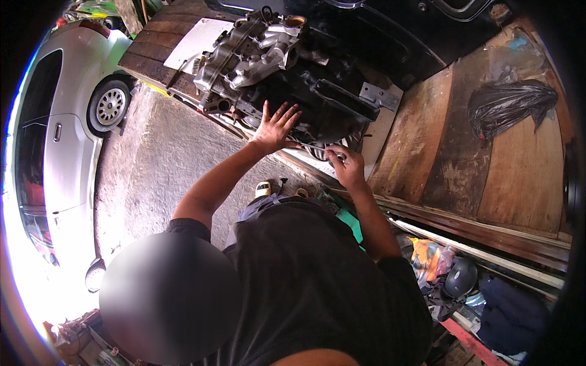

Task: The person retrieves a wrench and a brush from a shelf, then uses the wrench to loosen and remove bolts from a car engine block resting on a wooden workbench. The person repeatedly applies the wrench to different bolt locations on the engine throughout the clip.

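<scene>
I'm seeing the left hand (pixel 276 127) lying flat, fingers spread, on the dark engine block (pixel 317 100) atop the wooden bench (pixel 519 171), prob. steadying it. Right hand (pixel 347 166) is pinching a thin metal tool (pixel 317 148) w/ fingers clenched, tip at the block's near edge.

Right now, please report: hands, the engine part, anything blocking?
Left hand flat, fingers spread, on dark engine block. Right hand pinching a small tool at the block's lower edge. Nothing blocking on wooden bench.

Left hand (pixel 276 127) flat, fingers (pixel 287 113) splayed, right hand (pixel 346 166) pinched closed
</scene>
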Demonstrator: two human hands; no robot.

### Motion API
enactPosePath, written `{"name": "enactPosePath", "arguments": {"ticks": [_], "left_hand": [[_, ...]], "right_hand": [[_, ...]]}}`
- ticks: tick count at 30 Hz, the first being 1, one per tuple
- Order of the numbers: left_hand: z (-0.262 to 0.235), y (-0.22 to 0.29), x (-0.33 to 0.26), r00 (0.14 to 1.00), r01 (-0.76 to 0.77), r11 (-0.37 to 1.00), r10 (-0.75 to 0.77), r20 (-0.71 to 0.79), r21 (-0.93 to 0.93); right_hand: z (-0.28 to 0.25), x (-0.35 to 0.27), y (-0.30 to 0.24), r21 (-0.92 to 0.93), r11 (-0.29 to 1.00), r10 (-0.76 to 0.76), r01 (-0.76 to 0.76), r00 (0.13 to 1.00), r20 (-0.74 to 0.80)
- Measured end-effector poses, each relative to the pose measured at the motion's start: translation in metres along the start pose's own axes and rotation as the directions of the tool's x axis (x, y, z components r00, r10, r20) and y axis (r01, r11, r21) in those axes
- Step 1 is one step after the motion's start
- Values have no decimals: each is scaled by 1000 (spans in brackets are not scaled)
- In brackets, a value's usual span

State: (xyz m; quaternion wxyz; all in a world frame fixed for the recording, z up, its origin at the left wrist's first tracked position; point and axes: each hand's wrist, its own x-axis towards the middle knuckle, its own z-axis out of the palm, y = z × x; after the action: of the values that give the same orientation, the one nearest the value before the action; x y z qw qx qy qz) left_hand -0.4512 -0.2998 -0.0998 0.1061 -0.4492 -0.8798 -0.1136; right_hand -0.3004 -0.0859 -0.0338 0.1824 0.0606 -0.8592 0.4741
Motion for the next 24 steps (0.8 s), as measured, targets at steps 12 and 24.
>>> {"name": "enactPosePath", "arguments": {"ticks": [12,24], "left_hand": [[2,4,2,999,37,999,-38,10,35],[-53,-28,-19,979,107,994,-100,180,-32]], "right_hand": [[-8,43,-31,-136,982,-101,132,972,214],[53,121,-65,-315,877,-166,363,844,511]]}}
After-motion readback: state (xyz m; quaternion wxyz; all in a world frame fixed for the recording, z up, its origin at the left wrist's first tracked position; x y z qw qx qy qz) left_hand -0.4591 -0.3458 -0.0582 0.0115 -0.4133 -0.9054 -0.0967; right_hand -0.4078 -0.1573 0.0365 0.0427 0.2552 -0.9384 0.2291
